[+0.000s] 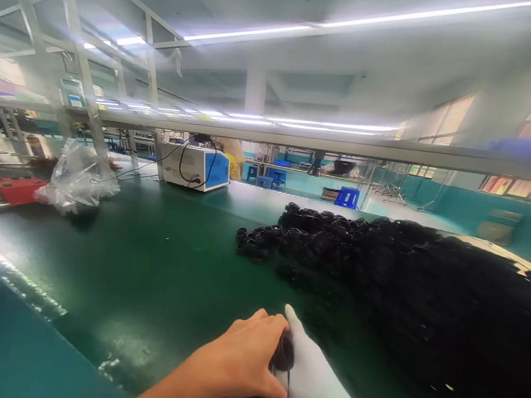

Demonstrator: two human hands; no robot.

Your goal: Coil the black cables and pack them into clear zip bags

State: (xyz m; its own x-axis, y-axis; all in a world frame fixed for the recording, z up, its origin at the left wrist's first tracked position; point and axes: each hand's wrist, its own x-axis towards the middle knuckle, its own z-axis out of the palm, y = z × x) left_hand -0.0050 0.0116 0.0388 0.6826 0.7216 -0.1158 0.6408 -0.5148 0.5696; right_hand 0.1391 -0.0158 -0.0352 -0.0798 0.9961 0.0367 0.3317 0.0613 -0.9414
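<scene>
My left hand [243,356], bare, curls its fingers and thumb around a black cable coil [284,353] low in the middle of the head view. A thin black strand of it runs down by my left thumb. My right hand [312,369], in a white glove, presses against the coil from the right with its thumb pointing up. Much of the coil is hidden between the two hands. Beyond and to the right, a big heap of similar black coils [336,240] lies on the green table [169,265].
At the table's far side stands a white and blue machine box [196,167] with black wires. A clear plastic bag [82,178] and a red container [17,189] lie at left. A metal rail [271,138] crosses above the table. Blue stools [347,197] stand beyond.
</scene>
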